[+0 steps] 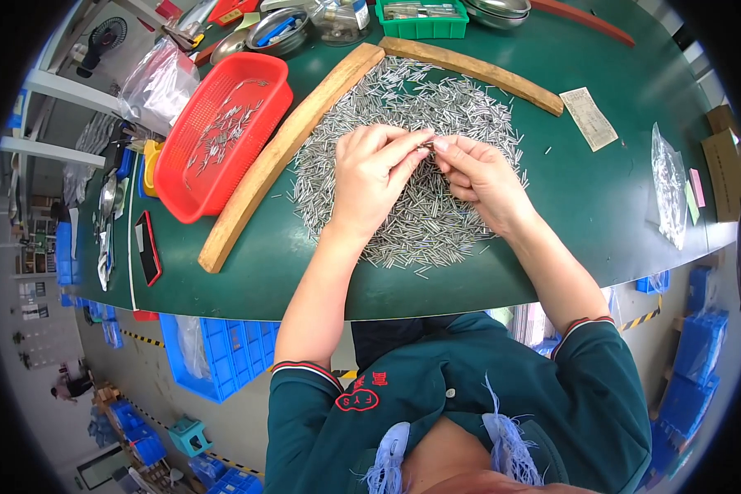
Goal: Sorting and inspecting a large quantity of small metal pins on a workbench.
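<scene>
Metal piece (426, 146) sits pinched by left hand (372, 170) and right hand (482, 174); its long axis and pointing direction are too hidden to tell

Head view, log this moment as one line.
left hand: pinching small piece, partly hidden; right hand: pinching same piece; beneath: metal pin pile; left: red basket

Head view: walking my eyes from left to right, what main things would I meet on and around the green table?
Black fan → red basket → pile of metal pins → paper slip → clear plastic bag → cardboard box.
</scene>
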The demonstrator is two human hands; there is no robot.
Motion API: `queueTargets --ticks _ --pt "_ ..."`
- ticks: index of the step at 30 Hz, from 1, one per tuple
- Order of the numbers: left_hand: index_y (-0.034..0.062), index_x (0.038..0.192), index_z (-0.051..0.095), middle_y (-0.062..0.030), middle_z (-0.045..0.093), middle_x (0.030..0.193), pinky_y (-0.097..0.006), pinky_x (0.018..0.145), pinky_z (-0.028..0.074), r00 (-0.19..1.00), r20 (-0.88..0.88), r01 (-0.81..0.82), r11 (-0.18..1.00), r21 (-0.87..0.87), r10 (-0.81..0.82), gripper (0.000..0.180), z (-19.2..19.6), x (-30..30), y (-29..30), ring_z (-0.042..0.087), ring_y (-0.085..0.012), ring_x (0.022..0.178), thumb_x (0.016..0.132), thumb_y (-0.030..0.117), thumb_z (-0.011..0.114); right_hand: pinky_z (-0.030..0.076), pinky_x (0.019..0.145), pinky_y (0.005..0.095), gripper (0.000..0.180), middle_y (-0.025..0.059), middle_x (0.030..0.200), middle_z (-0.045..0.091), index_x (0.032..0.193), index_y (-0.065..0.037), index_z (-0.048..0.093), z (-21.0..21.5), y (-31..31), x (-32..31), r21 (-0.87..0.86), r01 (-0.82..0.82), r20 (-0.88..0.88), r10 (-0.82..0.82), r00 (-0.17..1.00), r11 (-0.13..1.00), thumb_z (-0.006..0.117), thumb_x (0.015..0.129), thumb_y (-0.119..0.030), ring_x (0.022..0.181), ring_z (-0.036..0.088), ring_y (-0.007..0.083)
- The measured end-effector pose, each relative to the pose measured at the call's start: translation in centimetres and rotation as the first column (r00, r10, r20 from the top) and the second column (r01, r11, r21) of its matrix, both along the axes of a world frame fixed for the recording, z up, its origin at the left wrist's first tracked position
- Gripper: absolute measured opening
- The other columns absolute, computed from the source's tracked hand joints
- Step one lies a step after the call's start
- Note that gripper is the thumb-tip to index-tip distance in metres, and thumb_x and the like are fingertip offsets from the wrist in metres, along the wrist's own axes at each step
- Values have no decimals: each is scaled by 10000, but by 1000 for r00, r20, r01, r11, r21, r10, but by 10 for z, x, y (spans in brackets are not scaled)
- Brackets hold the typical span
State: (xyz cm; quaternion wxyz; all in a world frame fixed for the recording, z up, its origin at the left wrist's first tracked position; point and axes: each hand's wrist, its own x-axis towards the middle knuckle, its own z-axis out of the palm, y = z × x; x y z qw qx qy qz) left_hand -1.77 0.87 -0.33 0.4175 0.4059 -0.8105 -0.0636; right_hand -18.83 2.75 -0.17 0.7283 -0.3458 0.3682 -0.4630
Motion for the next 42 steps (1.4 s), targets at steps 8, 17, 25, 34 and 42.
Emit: queueTargets --ticks 8,17,25,34,42 --pt "140 1022 686 -10 615 779 -306 761 395 999 33 -8 993 -115 12 264 -1 -6 5 560 -174 746 758 127 676 214 403 151 187 -51 723 503 892 -55 594 1 -1 -1 -44 21 -155 -28 988 999 577 898 -240 489 319 -18" --pt "103 959 695 -42 634 800 -296 703 423 991 -116 -55 997 50 60 173 1 3 -1 576 -170 728 793 115 651 253 382 119 158 -36 767 493 946 -65 539 -4 -8 -9 322 -249 547 35 836 913 535 921 -221 541 363 -14" --pt "142 954 707 -16 578 752 -319 708 408 977 33 -209 978 6 209 172 -3 11 -6 552 -171 730 788 169 668 247 368 127 138 -51 734 465 935 -75 530 -9 -10 -11 338 -374 717 21 697 864 514 931 -212 528 367 -9" --pt "163 907 706 10 565 756 -334 758 366 978 54 -204 977 66 201 157 -6 12 -6 545 -161 778 759 213 687 247 364 128 134 -56 723 462 906 -80 531 -5 -9 -10 347 -393 722 25 692 852 524 922 -212 517 366 -9" --pt "154 937 710 3 593 708 -302 758 363 988 58 -148 988 41 146 172 -2 9 -4 558 -148 720 783 216 668 248 353 124 134 -58 715 452 893 -81 518 -4 -8 -9 323 -389 711 51 701 863 537 915 -212 513 367 -13"
